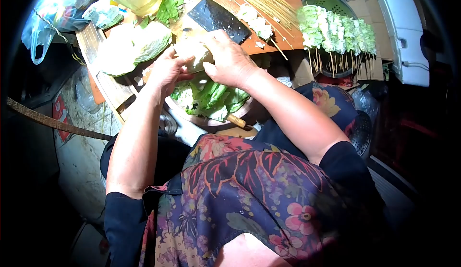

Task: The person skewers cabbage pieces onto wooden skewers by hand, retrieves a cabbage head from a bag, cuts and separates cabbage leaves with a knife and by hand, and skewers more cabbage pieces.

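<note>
A floral apron (216, 214) covers the torso, its dark purple ground printed with pink blossoms, mauve flowers and pointed dark leaves outlined in orange-red. The left sleeve (125, 224) and right sleeve (348, 171) are plain navy-black, ending near the elbows.

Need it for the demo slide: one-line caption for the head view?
Left hand and right hand hold a pale vegetable piece near green leaves, a dark blade and thin sticks.
</note>
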Tool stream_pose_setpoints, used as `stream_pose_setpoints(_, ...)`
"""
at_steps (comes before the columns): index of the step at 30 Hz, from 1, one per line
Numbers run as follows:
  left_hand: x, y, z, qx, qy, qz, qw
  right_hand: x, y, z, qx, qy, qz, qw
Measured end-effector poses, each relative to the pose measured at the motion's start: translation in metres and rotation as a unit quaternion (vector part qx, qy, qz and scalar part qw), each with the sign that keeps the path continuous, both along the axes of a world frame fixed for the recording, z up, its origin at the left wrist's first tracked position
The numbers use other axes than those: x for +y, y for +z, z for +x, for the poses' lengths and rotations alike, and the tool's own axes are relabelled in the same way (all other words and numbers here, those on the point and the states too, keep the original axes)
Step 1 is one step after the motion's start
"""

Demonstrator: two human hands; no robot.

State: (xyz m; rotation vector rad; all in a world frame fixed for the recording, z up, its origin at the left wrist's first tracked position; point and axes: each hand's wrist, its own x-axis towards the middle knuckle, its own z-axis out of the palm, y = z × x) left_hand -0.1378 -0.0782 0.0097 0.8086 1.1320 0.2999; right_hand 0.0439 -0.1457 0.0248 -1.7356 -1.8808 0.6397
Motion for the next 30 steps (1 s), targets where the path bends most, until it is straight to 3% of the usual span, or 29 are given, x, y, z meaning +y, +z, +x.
stream_pose_setpoints(2,-0.002,0.002,0.003,-0.004,0.006,0.001,1.0,0.006,-0.005,-0.002,0.028,0.001,-0.078,0.997)
stream_pose_setpoints(11,-0.001,-0.006,0.001,-0.006,0.026,0.008,1.0,0.021,-0.025,0.009,0.043,0.003,-0.084,0.996)
stream_pose_setpoints(30,-0.002,-0.003,0.004,0.005,0.025,0.073,0.997,0.022,-0.013,-0.001,-0.002,-0.053,-0.058,0.997)
